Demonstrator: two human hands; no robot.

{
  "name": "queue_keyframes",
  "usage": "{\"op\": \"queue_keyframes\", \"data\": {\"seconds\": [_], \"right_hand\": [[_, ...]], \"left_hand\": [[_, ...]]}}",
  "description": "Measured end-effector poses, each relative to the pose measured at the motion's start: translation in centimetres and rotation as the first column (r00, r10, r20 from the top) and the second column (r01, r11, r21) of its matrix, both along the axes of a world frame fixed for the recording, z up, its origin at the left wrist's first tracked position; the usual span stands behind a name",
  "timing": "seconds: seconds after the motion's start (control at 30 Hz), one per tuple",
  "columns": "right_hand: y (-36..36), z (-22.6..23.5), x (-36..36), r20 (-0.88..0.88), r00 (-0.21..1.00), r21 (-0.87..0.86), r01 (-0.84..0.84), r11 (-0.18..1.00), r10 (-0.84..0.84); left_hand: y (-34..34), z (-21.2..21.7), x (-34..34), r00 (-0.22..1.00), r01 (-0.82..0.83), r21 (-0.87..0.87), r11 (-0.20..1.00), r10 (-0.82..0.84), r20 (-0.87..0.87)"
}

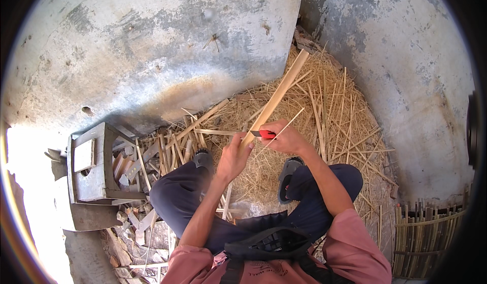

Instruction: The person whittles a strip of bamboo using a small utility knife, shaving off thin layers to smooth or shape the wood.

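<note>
My left hand (234, 156) is closed round the lower end of a long, pale bamboo strip (277, 96), which slants up and away to the right. In my right hand (288, 140) is a red utility knife (266, 134), its dark blade lying against the strip just beyond my left fingers. A thin sliver of bamboo (293, 118) sticks out by my right fingers; whether it is held or still joined to the strip I cannot tell. Both hands are close together above the gap between my knees.
Shavings and loose strips form a heap (329, 101) on the floor ahead. At the left stands a worn wooden box frame (104, 182) beside rubble and sticks. A woven slatted basket (426, 238) is at the right. Weathered walls (167, 35) rise behind.
</note>
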State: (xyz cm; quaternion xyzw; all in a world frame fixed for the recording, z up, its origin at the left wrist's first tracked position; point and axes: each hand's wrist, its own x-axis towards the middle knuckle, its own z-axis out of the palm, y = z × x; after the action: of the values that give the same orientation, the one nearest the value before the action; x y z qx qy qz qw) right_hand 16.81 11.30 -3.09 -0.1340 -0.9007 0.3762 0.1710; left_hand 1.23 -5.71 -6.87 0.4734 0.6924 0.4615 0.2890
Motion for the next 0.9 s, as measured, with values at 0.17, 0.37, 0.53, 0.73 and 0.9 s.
{"op": "queue_keyframes", "data": {"seconds": [0.17,0.37,0.53,0.73,0.9], "right_hand": [[0.8,0.8,0.9,0.098,0.995,-0.024,-0.018,1.000,0.020],[1.2,2.2,1.6,0.099,0.989,-0.249,-0.079,0.965,0.107],[2.0,1.7,1.9,0.028,0.984,-0.503,-0.138,0.853,0.175],[3.2,1.0,3.2,-0.045,0.962,-0.797,-0.197,0.571,0.269],[4.1,-0.9,3.7,-0.269,0.901,-0.863,-0.383,0.329,0.341]], "left_hand": [[-0.2,0.2,-0.1,1.000,0.016,0.035,0.999,-0.016,-0.003],[-0.2,-0.7,-0.2,0.999,0.046,0.103,0.994,-0.046,0.003],[-0.1,-0.1,-0.8,0.995,0.091,-0.056,0.994,-0.093,-0.034],[-0.2,-0.1,-0.9,0.993,0.117,0.057,0.992,-0.117,-0.002],[0.0,-1.2,-1.0,0.987,0.158,0.142,0.977,-0.152,-0.049]]}}
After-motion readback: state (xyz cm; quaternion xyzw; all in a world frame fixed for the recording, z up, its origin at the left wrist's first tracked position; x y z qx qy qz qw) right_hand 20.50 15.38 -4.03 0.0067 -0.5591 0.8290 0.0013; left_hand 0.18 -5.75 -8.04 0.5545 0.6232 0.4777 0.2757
